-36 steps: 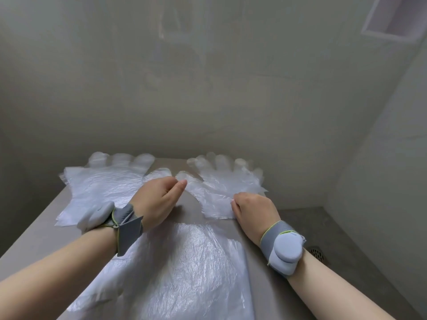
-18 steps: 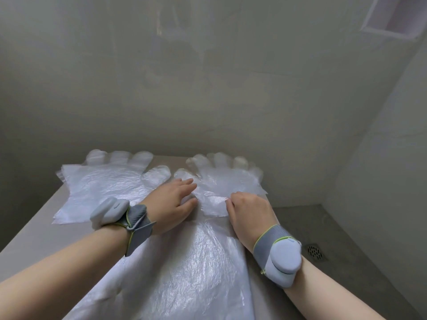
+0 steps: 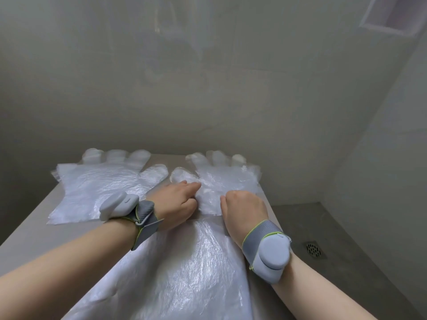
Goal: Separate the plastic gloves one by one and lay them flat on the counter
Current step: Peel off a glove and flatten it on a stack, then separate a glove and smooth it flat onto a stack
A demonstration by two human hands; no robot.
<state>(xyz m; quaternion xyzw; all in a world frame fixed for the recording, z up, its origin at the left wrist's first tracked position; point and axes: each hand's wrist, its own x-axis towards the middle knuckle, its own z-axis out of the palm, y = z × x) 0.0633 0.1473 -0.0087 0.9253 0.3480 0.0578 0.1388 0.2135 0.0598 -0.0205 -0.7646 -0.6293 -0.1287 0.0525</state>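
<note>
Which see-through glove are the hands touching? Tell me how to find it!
Look at the grey counter against the back wall. Two clear plastic gloves lie side by side at its far end, fingers toward the wall. Pick the right glove, not the left glove: only it has the left hand and right hand resting on it.

You have no text, label, brand, number or sign to read anywhere on the things in front of you in this view.
</note>
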